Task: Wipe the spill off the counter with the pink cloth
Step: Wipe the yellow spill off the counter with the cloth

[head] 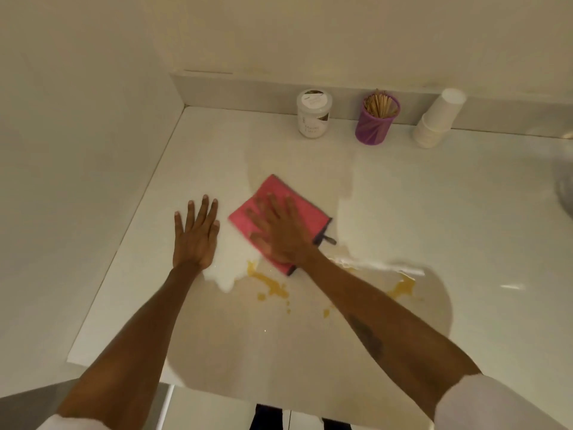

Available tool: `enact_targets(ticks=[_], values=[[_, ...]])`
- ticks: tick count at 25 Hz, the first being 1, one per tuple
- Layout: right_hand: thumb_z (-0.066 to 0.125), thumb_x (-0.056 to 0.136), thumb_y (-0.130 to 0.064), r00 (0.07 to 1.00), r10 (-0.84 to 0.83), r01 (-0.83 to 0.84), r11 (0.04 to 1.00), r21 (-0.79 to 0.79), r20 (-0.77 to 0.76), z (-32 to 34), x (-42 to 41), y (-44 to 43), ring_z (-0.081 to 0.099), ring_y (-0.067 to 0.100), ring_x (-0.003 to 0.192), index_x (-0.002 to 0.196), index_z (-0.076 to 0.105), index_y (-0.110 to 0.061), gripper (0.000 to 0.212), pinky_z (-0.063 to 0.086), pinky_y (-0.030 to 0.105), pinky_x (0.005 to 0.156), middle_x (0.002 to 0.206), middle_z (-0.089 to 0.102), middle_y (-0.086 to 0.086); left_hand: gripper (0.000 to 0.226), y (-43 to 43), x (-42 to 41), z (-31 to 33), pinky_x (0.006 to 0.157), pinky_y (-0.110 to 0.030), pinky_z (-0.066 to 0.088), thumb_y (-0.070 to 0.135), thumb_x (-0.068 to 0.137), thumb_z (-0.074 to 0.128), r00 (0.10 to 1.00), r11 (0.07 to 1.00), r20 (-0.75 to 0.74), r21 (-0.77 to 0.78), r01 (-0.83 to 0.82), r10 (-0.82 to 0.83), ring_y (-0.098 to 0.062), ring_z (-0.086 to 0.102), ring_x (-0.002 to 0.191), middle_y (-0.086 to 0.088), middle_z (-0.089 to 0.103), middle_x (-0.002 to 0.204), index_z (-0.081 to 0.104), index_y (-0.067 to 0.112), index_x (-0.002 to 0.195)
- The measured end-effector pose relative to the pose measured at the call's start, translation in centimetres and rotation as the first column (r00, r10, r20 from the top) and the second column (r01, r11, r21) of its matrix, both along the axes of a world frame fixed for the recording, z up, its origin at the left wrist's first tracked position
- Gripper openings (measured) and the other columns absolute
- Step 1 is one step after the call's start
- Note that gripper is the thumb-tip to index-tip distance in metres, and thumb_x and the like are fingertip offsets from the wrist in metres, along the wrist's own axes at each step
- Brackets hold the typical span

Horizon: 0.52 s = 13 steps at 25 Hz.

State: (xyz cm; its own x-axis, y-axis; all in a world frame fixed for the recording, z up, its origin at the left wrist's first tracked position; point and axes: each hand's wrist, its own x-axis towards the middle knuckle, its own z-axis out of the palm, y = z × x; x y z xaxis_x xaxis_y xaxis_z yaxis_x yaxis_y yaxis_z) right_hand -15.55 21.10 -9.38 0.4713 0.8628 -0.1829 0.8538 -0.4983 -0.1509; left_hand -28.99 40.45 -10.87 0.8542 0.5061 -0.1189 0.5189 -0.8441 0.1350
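Observation:
A folded pink cloth with a dark edge lies flat on the white counter. My right hand presses flat on top of it, fingers spread. My left hand rests flat on the bare counter just left of the cloth, fingers apart, holding nothing. An orange-yellow spill streaks the counter just in front of the cloth, with a second patch to the right beyond my right forearm. Small drops lie between them.
At the back wall stand a white lidded jar, a purple cup of wooden sticks and a tilted stack of white paper cups. A wall bounds the counter on the left. The counter's front edge runs below my forearms.

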Motion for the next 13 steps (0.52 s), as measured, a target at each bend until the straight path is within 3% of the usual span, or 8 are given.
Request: enact_targets(ticks=[2, 4, 7, 9, 11, 13], values=[[0.025, 0.106, -0.057, 0.982, 0.186, -0.186, 0.983, -0.002, 0.02, -0.6, -3.3, -3.6, 0.011, 0.034, 0.16, 0.163, 0.021, -0.031, 0.063, 0.007, 0.061, 0.127, 0.171, 0.021, 0.004, 0.056, -0.3, 0.0, 0.4, 0.128, -0.053, -0.005, 0.032, 0.11, 0.016, 1.0, 1.0, -0.008, -0.019, -0.006, 0.006, -0.026, -0.007, 0.16, 0.001, -0.004, 0.172, 0.001, 0.023, 0.163], [0.023, 0.106, -0.06, 0.972, 0.229, -0.23, 0.973, 0.005, 0.047, -1.0, -1.4, -8.8, 0.014, 0.031, 0.16, 0.162, 0.026, -0.033, 0.062, 0.009, 0.06, 0.127, 0.17, 0.028, 0.002, 0.056, -0.6, -0.1, 0.6, 0.128, -0.053, -0.004, 0.032, 0.11, 0.016, 1.0, 1.0, -0.015, -0.003, -0.018, 0.018, -0.026, -0.006, 0.16, 0.001, -0.004, 0.172, 0.0, 0.023, 0.163], [0.009, 0.105, -0.063, 0.995, 0.034, -0.036, 0.999, 0.017, 0.089, -0.7, 4.9, -11.7, 0.006, 0.03, 0.161, 0.165, 0.014, -0.033, 0.067, 0.005, 0.062, 0.127, 0.173, 0.017, 0.002, 0.056, -0.6, -0.2, 0.2, 0.128, -0.055, -0.003, 0.032, 0.11, 0.016, 1.0, 1.0, -0.016, 0.02, -0.024, 0.024, -0.028, -0.005, 0.16, 0.001, -0.004, 0.172, 0.0, 0.023, 0.164], [0.009, 0.106, -0.061, 0.988, -0.138, 0.135, 0.99, 0.052, 0.065, -0.3, 6.4, -8.5, -0.001, 0.03, 0.161, 0.165, 0.008, -0.031, 0.066, -0.002, 0.06, 0.128, 0.174, 0.008, 0.003, 0.056, -0.4, -0.1, 0.0, 0.128, -0.054, -0.003, 0.032, 0.11, 0.016, 1.0, 1.0, -0.011, 0.022, -0.008, 0.009, -0.027, -0.005, 0.16, 0.002, -0.004, 0.172, 0.001, 0.023, 0.164], [0.02, 0.108, -0.056, 0.99, -0.139, 0.137, 0.988, 0.075, 0.027, -0.4, 4.0, -3.8, 0.001, 0.031, 0.161, 0.165, 0.014, -0.029, 0.064, -0.006, 0.058, 0.128, 0.174, 0.011, 0.005, 0.056, 0.0, 0.0, -0.1, 0.128, -0.053, -0.004, 0.032, 0.11, 0.016, 1.0, 1.0, 0.0, 0.009, -0.004, 0.004, -0.027, -0.005, 0.16, 0.002, -0.003, 0.172, 0.002, 0.024, 0.164], [0.026, 0.107, -0.053, 0.999, -0.016, 0.012, 0.995, 0.098, 0.032, -1.1, -1.7, -1.5, 0.009, 0.032, 0.16, 0.164, 0.021, -0.029, 0.062, 0.0, 0.06, 0.127, 0.173, 0.018, 0.004, 0.055, -0.1, -0.2, -0.3, 0.128, -0.053, -0.003, 0.031, 0.11, 0.016, 1.0, 1.0, 0.003, 0.017, 0.003, -0.003, -0.027, -0.004, 0.16, 0.001, -0.001, 0.173, 0.004, 0.023, 0.164]])
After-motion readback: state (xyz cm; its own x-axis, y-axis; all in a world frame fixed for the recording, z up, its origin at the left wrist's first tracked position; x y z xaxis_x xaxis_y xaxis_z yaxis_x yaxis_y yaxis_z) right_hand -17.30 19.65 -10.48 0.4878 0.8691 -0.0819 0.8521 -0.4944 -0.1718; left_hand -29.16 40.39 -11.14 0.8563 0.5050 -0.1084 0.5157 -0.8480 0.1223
